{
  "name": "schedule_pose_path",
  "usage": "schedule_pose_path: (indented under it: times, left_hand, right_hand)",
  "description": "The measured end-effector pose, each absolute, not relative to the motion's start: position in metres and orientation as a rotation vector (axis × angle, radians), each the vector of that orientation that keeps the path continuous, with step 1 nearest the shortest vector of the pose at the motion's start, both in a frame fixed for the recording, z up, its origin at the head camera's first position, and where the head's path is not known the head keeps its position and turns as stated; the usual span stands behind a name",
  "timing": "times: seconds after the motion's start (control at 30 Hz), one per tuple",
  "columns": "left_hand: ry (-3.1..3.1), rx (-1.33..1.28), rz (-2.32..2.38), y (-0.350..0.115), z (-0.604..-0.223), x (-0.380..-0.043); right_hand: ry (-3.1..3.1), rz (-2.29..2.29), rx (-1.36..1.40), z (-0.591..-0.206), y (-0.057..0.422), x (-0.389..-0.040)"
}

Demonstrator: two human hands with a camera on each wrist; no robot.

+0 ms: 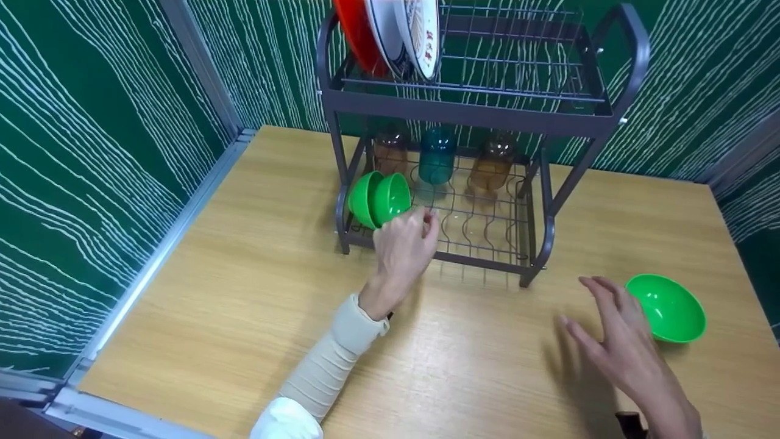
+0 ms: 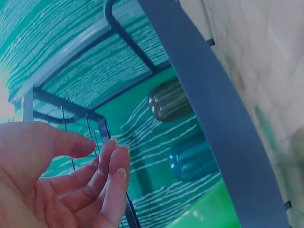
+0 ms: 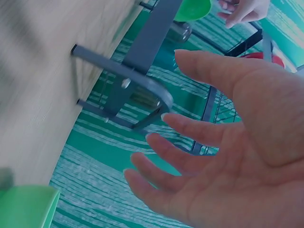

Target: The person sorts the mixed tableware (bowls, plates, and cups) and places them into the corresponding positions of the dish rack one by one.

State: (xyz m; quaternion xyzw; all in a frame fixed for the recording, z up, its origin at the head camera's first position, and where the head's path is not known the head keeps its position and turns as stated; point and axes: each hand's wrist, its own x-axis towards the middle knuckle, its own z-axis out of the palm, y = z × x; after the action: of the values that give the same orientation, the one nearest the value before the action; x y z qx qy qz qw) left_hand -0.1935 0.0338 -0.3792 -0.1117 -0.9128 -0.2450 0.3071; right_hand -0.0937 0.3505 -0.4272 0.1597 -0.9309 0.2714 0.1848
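Note:
Two green bowls [image 1: 390, 198] stand tilted on edge, one against the other, at the left of the rack's lower shelf. Just in front of them is my left hand [image 1: 403, 244], its fingers loosely bent. In the left wrist view, nothing lies between that thumb and the fingers [image 2: 114, 164]. A third green bowl [image 1: 670, 311] sits upright on the table at the right. My right hand [image 1: 631, 344] hovers at this bowl's left side, thumb and fingers spread and holding nothing; whether it touches the rim cannot be told from the head view. The right wrist view shows its palm bare.
The dark two-tier dish rack [image 1: 469, 116] stands at the table's back. On its upper tier, a red plate [image 1: 361, 36] and white patterned plates [image 1: 420, 36] lean at the left. Brown glasses [image 1: 492, 161] and a teal glass [image 1: 437, 155] stand behind on the lower shelf. Green patterned walls enclose the wooden table [image 1: 244, 292].

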Motion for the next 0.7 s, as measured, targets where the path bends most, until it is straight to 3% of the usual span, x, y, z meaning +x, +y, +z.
schedule_pose_path:
  times: [0.17, 0.47, 0.7]
  left_hand:
    - [-2.451, -0.357, -0.663, 0.042, -0.385, -0.19]
    - [-2.484, -0.467, -0.692, 0.054, -0.392, -0.182]
    - [-2.528, -0.511, -0.696, 0.06, -0.396, -0.179]
  right_hand:
    - [-2.712, 0.737, 0.253, -0.43, 0.371, -0.101]
    - [-2.994, 0.623, -0.372, -0.43, 0.41, -0.117]
    - [-3.081, 0.644, -0.599, -0.438, 0.436, -0.127]
